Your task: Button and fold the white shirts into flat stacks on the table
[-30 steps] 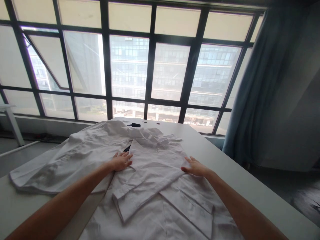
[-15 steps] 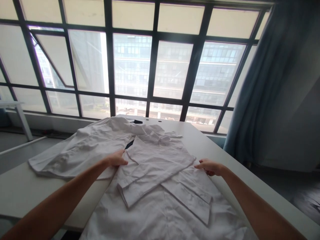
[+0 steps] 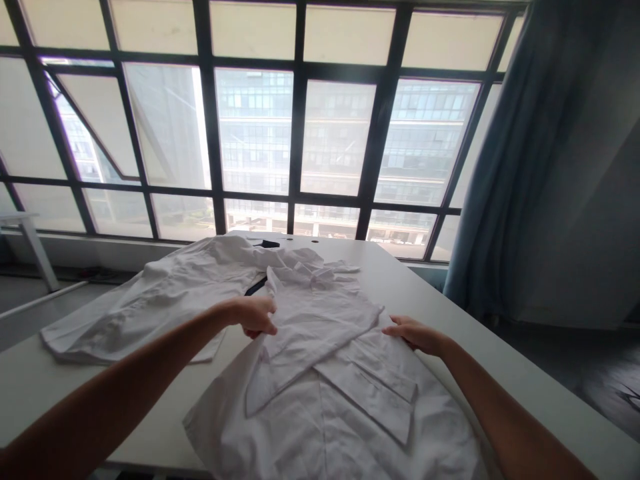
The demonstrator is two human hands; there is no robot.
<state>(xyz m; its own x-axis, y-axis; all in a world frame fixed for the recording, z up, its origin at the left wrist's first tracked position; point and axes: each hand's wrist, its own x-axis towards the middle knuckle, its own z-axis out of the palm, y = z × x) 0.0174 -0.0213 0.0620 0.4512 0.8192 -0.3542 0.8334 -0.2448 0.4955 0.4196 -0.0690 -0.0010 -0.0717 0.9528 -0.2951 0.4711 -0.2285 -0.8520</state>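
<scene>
A white shirt lies in front of me, lengthwise on the smooth, pale surface, its hem toward the near end and its bunched collar toward the far end. The left hand has its fingers curled in, pinching the shirt's left edge, and the cloth there is drawn up into a soft slope. The right hand pinches the right edge between thumb and fingers. Between them the sleeves are folded over the body, flat, angular bands of thin, matte cotton-like cloth with faint creases; the right cuff ends in a blunt, square edge. Just beside it on the left, a second white garment spreads out, rumpled into shallow ridges, its near hem rounded. Beyond the surface stands a dark-barred window; a heavy blue curtain hangs in long folds on the right.
</scene>
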